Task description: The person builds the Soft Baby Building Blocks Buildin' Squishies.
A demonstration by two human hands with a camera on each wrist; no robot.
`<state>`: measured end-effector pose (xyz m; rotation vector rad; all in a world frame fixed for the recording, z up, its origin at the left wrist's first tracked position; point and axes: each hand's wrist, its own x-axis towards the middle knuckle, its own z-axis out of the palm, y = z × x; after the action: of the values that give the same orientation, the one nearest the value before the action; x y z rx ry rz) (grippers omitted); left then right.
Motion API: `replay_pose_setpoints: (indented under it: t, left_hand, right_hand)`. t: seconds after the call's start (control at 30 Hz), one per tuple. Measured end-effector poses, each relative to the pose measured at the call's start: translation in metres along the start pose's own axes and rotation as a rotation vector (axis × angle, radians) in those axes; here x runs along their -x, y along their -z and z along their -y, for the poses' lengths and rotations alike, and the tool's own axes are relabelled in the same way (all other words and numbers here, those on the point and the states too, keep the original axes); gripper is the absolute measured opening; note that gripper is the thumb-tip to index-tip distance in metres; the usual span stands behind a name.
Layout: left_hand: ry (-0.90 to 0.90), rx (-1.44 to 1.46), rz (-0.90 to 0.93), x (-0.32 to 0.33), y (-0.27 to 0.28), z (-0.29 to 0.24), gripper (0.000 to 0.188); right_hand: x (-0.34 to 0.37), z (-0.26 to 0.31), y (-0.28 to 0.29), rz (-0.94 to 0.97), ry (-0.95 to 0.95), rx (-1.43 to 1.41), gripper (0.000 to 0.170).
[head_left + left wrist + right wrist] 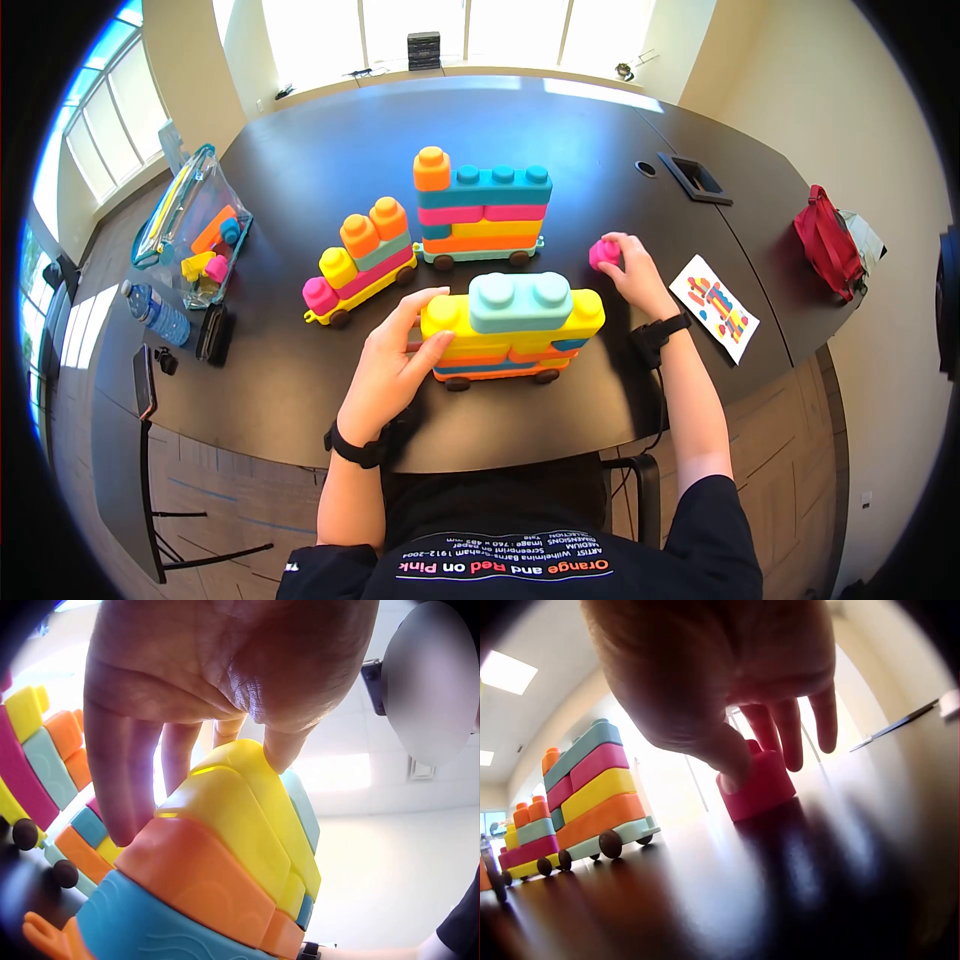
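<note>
My left hand (388, 362) grips the left end of a stacked block car (490, 350), its thumb on the near side and its fingers round the far side. Yellow, orange and blue layers make up this car, topped by a pale teal block (520, 308). To the right, my right hand (640, 282) pinches a small pink block (759, 789) between thumb and fingers, low at the dark tabletop. Behind the left hand stands a stepped block car (370, 268) with yellow and orange blocks on top. A taller block car (482, 215) stands farther back.
A clear zip bag (190, 225) with loose blocks, a water bottle (157, 312) and a black case (212, 334) sit at the left. On the right lie a printed picture sheet (715, 308) and a red bag (832, 243). The table (560, 430) has a recessed socket box (697, 178).
</note>
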<state>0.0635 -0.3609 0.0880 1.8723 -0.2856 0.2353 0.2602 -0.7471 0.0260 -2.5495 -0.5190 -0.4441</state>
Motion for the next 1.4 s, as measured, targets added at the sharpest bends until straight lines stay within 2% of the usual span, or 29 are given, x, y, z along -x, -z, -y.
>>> replay_pose_setpoints:
  t: [0.03,0.1,0.13,0.2,0.23,0.27,0.33,0.47,0.63,0.7,0.73,0.8,0.83,0.87,0.93,1.07,1.13,1.17,1.23,1.27,1.33,1.37,1.4]
  left_hand:
    - [0.009,0.005,0.001,0.0,0.0,0.0,0.046]
    - [0.017,0.016,0.003,-0.001,0.001,0.001,0.046]
    - [0.029,0.025,0.01,0.0,0.001,0.001,0.046]
    - [0.017,0.016,0.008,-0.001,0.001,0.001,0.046]
    - [0.002,0.007,0.006,-0.001,0.001,0.001,0.046]
    - [0.004,0.006,0.009,-0.001,0.001,0.001,0.046]
    - [0.005,0.022,0.005,-0.001,0.0,0.001,0.047]
    - [-0.013,0.004,-0.001,0.0,0.0,0.002,0.047]
    - [-0.033,-0.006,0.006,0.0,-0.001,0.002,0.044]
    - [-0.011,0.006,0.004,0.0,-0.001,0.002,0.045]
    - [0.011,0.017,0.002,0.0,0.0,0.001,0.047]
    - [0.008,0.011,0.005,-0.001,0.001,0.0,0.047]
    - [0.007,0.009,0.012,-0.001,0.001,0.0,0.046]
    - [0.007,0.007,0.009,-0.001,0.001,0.0,0.046]
    - [-0.008,0.015,0.008,-0.002,-0.001,0.002,0.046]
    - [-0.046,0.021,0.046,-0.007,-0.005,0.0,0.048]
    - [0.026,0.014,0.146,-0.01,0.0,-0.007,0.056]
    - [0.025,0.014,0.142,-0.012,0.002,-0.006,0.056]
    - [-0.191,-0.167,0.05,-0.016,0.01,-0.001,0.062]
    - [-0.206,-0.176,-0.016,-0.02,0.016,0.005,0.065]
    - [-0.304,-0.537,-0.214,-0.027,0.032,0.008,0.067]
    - [-0.325,-0.653,-0.293,-0.032,0.04,0.012,0.067]
    - [-0.302,-0.724,-0.371,-0.037,0.048,0.026,0.067]
  right_hand:
    - [-0.001,0.011,0.006,-0.002,0.002,0.0,0.045]
    - [0.0,0.044,0.024,-0.126,0.007,-0.386,0.045]
    - [0.002,0.059,0.033,-0.124,0.008,-0.386,0.045]
    - [0.009,0.089,0.054,0.003,0.036,-0.973,0.046]
    - [0.017,0.106,0.064,0.012,0.072,-1.055,0.047]
    - [0.021,0.118,0.072,0.01,0.069,-1.056,0.047]
    - [0.027,0.131,0.08,0.005,0.355,-0.893,0.045]
    - [0.036,0.135,0.071,0.185,0.36,-0.82,0.048]
    - [0.042,0.131,0.066,0.16,0.349,-0.785,0.05]
    - [0.045,0.13,0.06,0.178,0.297,-0.869,0.065]
    - [0.05,0.132,0.06,0.178,0.299,-0.868,0.065]
    - [0.058,0.146,0.06,0.168,0.188,-0.799,0.083]
    - [0.059,0.145,0.062,0.233,0.152,-0.744,0.095]
    - [0.06,0.142,0.059,0.234,0.154,-0.745,0.095]
    - [0.059,0.13,0.045,0.403,0.049,-0.755,0.085]
    - [0.066,0.117,0.028,0.407,0.047,-0.734,0.073]
    - [0.068,0.114,0.031,0.32,0.096,-0.721,0.063]
    - [0.07,0.113,0.033,0.321,0.099,-0.72,0.063]
    - [0.075,0.106,0.04,0.221,0.071,-0.73,0.065]
    - [0.077,0.097,0.042,0.221,0.074,-0.728,0.065]
    - [0.08,0.076,0.045,0.161,-0.106,-0.901,0.068]
    - [0.079,0.069,0.05,0.103,-0.084,-0.893,0.071]
    - [0.079,0.059,0.056,0.074,-0.157,-0.895,0.07]
